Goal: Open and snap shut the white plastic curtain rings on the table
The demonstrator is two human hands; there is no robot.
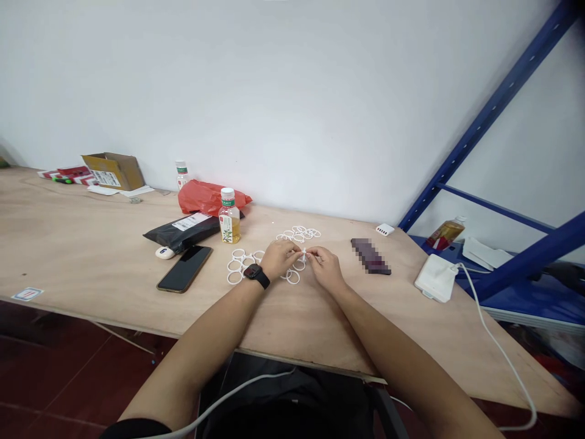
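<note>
Together, the left hand [280, 258] and right hand [325, 268] pinch one white plastic ring [303, 256].

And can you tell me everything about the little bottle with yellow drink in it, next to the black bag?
It is a small clear plastic bottle standing upright on the plywood table. It has a white cap, a green band below it, and a white label with a plant picture. The yellow liquid fills most of it. A red plastic bag lies behind it, and a black mailing bag lies beside it.
</note>
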